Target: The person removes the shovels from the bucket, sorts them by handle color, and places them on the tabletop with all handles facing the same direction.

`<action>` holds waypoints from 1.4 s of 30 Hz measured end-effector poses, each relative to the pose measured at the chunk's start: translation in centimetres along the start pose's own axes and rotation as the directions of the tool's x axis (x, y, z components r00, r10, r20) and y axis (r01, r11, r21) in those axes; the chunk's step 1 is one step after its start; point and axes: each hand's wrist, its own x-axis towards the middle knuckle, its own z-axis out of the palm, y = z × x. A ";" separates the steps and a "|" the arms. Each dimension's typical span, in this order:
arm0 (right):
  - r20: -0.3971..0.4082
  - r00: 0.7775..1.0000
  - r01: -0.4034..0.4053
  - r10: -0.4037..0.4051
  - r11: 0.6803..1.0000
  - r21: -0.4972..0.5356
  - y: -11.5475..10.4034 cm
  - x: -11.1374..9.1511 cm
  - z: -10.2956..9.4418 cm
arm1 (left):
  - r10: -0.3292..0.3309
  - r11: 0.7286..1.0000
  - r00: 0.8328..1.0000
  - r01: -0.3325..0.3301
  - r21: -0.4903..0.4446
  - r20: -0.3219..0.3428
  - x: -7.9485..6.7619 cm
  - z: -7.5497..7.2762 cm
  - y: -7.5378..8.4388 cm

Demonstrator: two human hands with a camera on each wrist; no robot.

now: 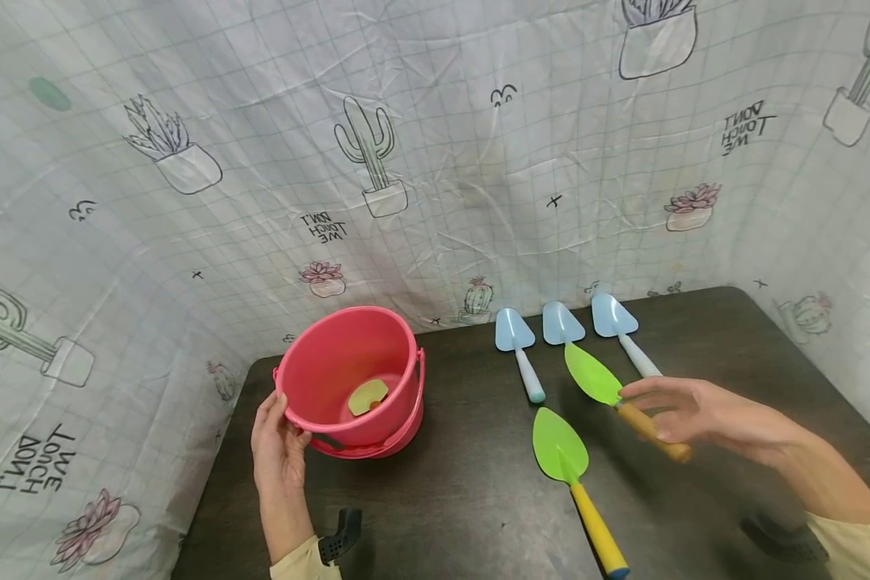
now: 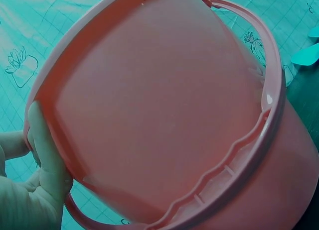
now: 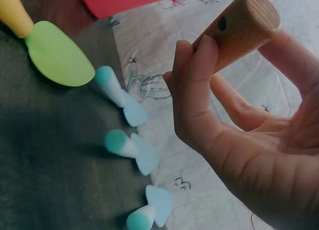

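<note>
At the left of the table, my left hand (image 1: 281,451) grips the rim of a pinkish-red bucket (image 1: 315,379), which leans with its mouth toward me. A pale yellow-green piece (image 1: 366,397) shows inside it. In the left wrist view the fingers and thumb pinch the bucket's edge. My right hand (image 1: 703,411) holds a garden trowel by its wooden handle (image 3: 244,28), between thumb and fingers. Its leaf-shaped green blade (image 1: 593,377) points up and left, above the table. Below it lies a second green trowel (image 1: 561,447) with a yellow handle.
Three light-blue trowels, a left one (image 1: 528,374), a middle one (image 1: 561,324) and a right one (image 1: 616,318), lie along the back of the dark table (image 1: 464,499). A printed cloth (image 1: 449,161) hangs behind, close to the table's edges.
</note>
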 end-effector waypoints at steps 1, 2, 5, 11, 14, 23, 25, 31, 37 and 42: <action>-0.003 1.000 -0.012 0.012 1.000 0.004 0.2 -0.1 0.1 | -0.003 1.000 1.000 0.003 -0.005 -0.002 0.0 -0.1 0.0; -0.006 1.000 -0.016 0.016 1.000 0.004 0.4 -0.2 0.1 | -0.006 1.000 1.000 0.006 -0.012 -0.003 -0.1 -0.2 0.1; -0.017 1.000 -0.015 0.015 1.000 -0.023 0.8 -0.6 0.3 | -0.017 0.999 1.000 0.017 -0.032 0.000 -0.2 -0.4 0.1; -0.042 0.999 -0.019 0.015 0.995 -0.099 1.9 -1.5 0.5 | -0.009 0.999 1.000 0.009 -0.048 0.015 -0.3 -0.6 0.0; -0.056 0.998 -0.040 0.033 0.992 -0.116 2.4 -1.7 0.5 | 0.001 0.999 1.000 -0.001 -0.052 0.016 -0.4 -0.8 -0.1; -0.090 0.995 -0.044 0.035 0.994 -0.100 4.6 -2.4 0.6 | 0.028 0.999 0.998 -0.026 -0.041 0.059 0.1 -0.3 -0.2; -0.092 0.995 -0.050 0.042 0.994 -0.096 5.1 -2.4 0.7 | 0.028 0.998 0.998 -0.025 -0.050 0.061 0.2 -0.3 0.0; -0.095 0.993 -0.078 0.071 0.995 -0.069 6.2 -2.9 0.9 | 0.026 0.996 0.998 -0.021 -0.088 0.058 0.4 -0.3 -0.1; -0.115 0.991 -0.088 0.074 0.990 -0.115 7.0 -3.2 1.2 | 0.035 0.996 0.997 -0.029 -0.081 0.069 0.5 -0.4 -0.3; -0.123 0.987 -0.118 0.102 0.984 -0.134 7.4 -2.9 1.5 | 0.057 0.996 0.996 -0.051 -0.076 0.072 0.6 -0.6 -0.4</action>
